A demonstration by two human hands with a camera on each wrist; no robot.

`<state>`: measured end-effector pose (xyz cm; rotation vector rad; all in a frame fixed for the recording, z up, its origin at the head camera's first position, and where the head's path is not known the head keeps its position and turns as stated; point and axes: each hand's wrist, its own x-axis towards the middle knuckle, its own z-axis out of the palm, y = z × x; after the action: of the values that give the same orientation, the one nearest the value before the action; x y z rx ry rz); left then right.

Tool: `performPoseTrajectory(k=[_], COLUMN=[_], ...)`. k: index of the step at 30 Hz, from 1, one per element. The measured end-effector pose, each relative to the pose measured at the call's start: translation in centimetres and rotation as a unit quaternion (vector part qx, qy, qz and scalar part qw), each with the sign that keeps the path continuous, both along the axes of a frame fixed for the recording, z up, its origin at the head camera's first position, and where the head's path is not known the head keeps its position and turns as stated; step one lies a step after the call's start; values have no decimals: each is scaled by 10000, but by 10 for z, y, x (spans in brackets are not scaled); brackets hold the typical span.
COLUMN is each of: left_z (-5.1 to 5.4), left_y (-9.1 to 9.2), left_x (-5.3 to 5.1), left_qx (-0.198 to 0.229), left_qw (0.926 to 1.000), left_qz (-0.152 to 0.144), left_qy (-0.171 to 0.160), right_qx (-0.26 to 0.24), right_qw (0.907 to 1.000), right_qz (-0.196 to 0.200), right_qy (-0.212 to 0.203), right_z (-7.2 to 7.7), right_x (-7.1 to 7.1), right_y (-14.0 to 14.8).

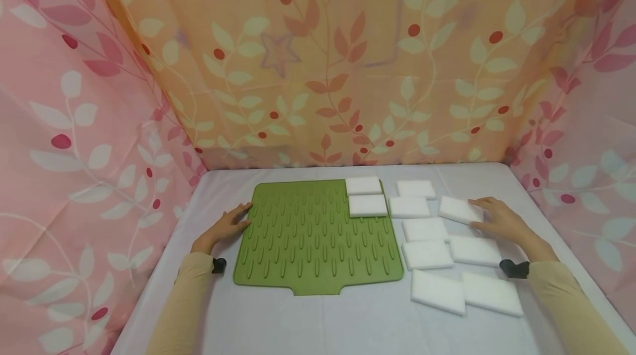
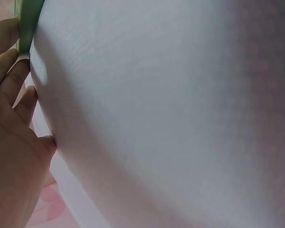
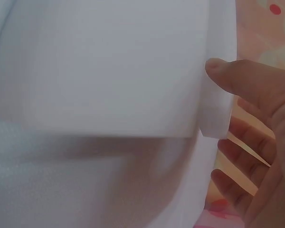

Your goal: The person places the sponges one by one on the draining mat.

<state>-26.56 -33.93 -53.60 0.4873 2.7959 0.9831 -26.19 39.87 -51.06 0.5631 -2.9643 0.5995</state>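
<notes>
A white sponge block (image 1: 460, 210), which looks like melamine foam, lies flat at the right of the group. My right hand (image 1: 502, 222) holds it by its right end, thumb on the near side and a finger on the far side. In the right wrist view, the thumb (image 3: 223, 71) is against the edge of the white block (image 3: 133, 71). A green ridged mat (image 1: 298, 233) lies on the table, with two white blocks (image 1: 367, 206) in its far right corner. My left hand (image 1: 223, 228) touches the mat's left edge with loosely spread fingers; that edge (image 2: 28, 23) shows in the left wrist view.
Several more white blocks (image 1: 428, 254) lie on the white table (image 1: 367, 322) right of the mat, some touching one another. Patterned cloth (image 1: 318, 68) walls the table at the back and both sides. A dark strap piece (image 1: 514, 269) sits at the right wrist.
</notes>
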Motion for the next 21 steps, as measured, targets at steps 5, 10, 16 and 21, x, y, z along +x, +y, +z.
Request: performPoseTrajectory(k=[5, 10, 16, 21], left_z=[2, 4, 4, 5], left_y=[1, 2, 2, 2], left_x=[1, 3, 4, 3], left_qx=[15, -1, -41, 5], left_qw=[10000, 10000, 10000, 10000], left_qz=[0, 10, 9, -2], left_qy=[-7, 3, 17, 25], right_qx=[-84, -275, -395, -437], right_qw=[9997, 9995, 9988, 9981], right_qz=[-178, -90, 14, 105], right_qy=[-160, 111, 282, 413], right_z=[5, 9, 12, 16], right_x=[3, 5, 1, 0], right_y=[2, 0, -2, -8])
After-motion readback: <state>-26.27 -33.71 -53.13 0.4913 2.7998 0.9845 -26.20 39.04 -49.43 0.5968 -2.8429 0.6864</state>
